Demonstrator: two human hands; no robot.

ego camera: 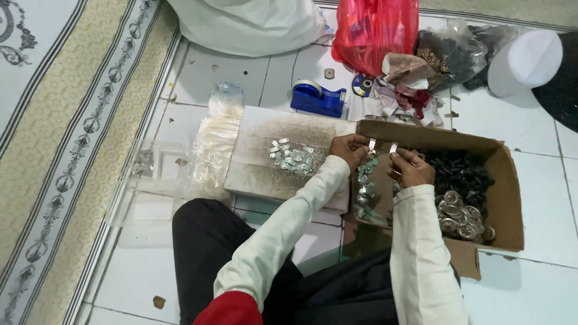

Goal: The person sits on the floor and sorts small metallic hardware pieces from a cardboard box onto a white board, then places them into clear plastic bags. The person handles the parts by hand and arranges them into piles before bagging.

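Hands raised over brown cardboard box [500, 198]: left hand [349, 149] and right hand [409, 168] each pinching small silvery metal clip [372, 144], sorted pile [292, 157] near on pale board [259, 174].

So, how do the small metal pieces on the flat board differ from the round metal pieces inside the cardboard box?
The small metal pieces on the flat board are thin, flat and angular; the round metal pieces look like rings or caps. The small ones lie spread loosely on an open surface, while the round ones are piled in a corner of the cardboard box, beside dark parts. Both groups are shiny and silver-coloured.
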